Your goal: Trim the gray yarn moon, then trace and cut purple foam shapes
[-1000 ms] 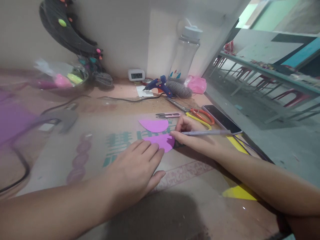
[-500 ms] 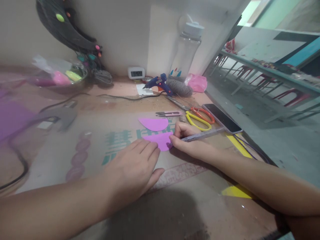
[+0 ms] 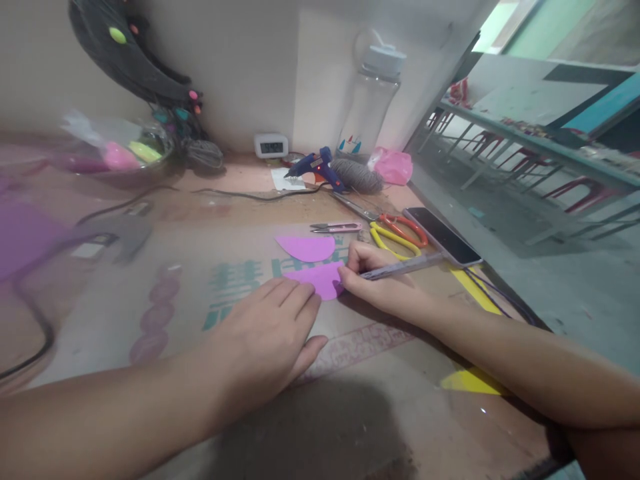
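Observation:
My left hand (image 3: 273, 323) lies flat, its fingertips pressing the left part of a purple half-round piece (image 3: 325, 280) against the cardboard (image 3: 200, 267). Closed around a pen (image 3: 400, 268), my right hand (image 3: 370, 270) rests at the piece's right end. The pen's tip is at the purple surface, partly hidden by my fingers. A second purple half-round piece (image 3: 307, 248) lies just beyond, apart from the first. Farther back are small pink-handled thread snips (image 3: 337, 228) and large scissors (image 3: 395, 230) with one orange and one yellow handle.
A phone (image 3: 443, 235) lies at the right edge. Along the wall stand a blue glue gun (image 3: 317, 167), grey yarn (image 3: 355, 175), a clear bottle (image 3: 370, 100), a small digital clock (image 3: 271, 145) and a bowl (image 3: 125, 172). A black cord (image 3: 250, 195) crosses the table. Purple sheet (image 3: 25, 230) lies left.
Both hands keep nearly the same place, with the pen still at the right end of the purple piece. The whole view has shifted very slightly.

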`<state>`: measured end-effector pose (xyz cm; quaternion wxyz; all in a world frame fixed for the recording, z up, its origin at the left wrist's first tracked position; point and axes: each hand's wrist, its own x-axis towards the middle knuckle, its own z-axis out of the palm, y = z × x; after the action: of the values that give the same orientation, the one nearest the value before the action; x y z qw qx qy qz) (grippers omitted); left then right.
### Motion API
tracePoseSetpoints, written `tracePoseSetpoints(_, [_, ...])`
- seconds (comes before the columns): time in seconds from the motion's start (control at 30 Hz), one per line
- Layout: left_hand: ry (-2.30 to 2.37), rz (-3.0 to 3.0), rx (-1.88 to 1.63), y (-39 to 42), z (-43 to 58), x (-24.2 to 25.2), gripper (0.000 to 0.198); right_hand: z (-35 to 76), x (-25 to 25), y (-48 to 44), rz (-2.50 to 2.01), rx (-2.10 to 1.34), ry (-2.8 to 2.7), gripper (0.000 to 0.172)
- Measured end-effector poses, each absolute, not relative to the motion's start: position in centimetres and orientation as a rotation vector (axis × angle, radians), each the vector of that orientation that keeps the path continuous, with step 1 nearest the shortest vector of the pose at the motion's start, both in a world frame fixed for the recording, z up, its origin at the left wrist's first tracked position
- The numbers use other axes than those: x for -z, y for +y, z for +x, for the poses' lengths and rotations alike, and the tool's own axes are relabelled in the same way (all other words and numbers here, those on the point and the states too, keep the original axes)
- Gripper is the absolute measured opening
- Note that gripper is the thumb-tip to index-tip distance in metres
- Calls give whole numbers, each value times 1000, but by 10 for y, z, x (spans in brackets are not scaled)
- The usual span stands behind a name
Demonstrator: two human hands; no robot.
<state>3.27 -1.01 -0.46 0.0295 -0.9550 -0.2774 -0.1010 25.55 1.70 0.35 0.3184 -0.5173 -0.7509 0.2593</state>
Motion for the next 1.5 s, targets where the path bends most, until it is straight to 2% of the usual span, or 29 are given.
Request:
tracePoseSetpoints(0.53, [-874, -3024, 277, -8, 31, 1, 39, 259, -3, 28, -1428, -596, -1894, 27])
tracePoseSetpoints(1.03, [-863, -3009, 304, -8, 31, 3, 41, 258, 0, 32, -1433, -522, -1975, 28])
tracePoseSetpoints(1.27, [-847, -3007, 290, -8, 32, 3, 41, 258, 1, 32, -1423, -678, -1931, 28])
tracePoseSetpoints(1.5, [-856, -3004, 279, -8, 32, 3, 41, 258, -4, 31, -1465, -679, -1948, 28])
